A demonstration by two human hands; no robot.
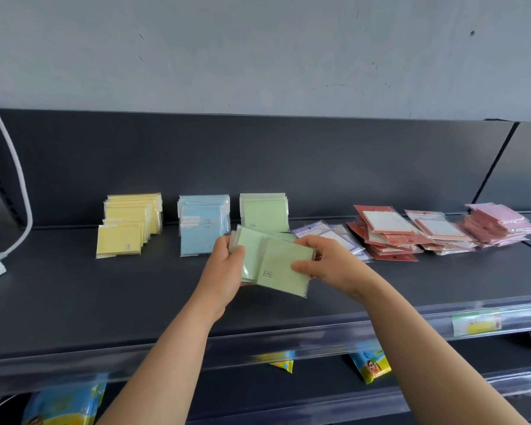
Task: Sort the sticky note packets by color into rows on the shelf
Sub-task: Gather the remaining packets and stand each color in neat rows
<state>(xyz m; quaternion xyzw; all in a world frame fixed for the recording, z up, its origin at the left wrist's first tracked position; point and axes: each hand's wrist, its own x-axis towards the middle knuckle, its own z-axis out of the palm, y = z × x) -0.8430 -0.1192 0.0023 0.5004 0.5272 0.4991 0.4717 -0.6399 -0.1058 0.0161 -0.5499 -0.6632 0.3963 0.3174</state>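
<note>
On the dark shelf (74, 296) stand three upright rows of packets: yellow packets (126, 225) at the left, blue packets (201, 228) in the middle, green packets (264, 211) to their right. Both hands hold a fanned bunch of green packets (276, 262) just in front of the green row. My left hand (227, 268) grips the bunch's left side. My right hand (328, 262) pinches the front packet at its right edge.
Right of my hands lie purple-edged packets (328, 233), then loose heaps of red packets (387, 231), (439, 230) and pink packets (497, 225). A white stand with a curved cable (19, 191) is at the far left. Bright bags (370, 365) hang below the shelf edge.
</note>
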